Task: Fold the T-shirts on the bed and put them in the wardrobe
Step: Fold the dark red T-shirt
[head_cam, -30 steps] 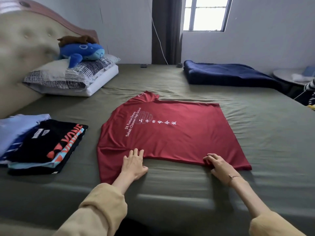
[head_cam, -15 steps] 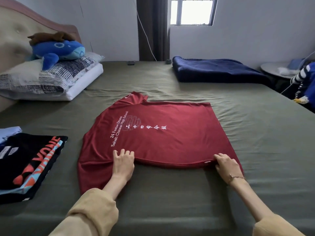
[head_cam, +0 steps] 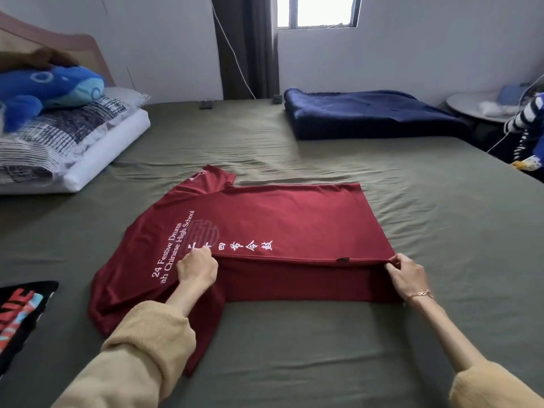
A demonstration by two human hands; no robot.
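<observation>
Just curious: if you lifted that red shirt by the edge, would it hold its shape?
Probably not. The red shirt looks thin and floppy: its near side bends over in a soft fold between the left hand and right hand. Likely light, too; fingertips alone lift it.

T-shirt (head_cam: pixel 294 219) on bed (head_cam: pixel 323 348)

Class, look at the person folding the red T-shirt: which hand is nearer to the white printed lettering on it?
The left hand: it grips the red T-shirt right at the white lettering, covering part of it. The right hand grips the fold's far right end, well clear of the print.
</observation>
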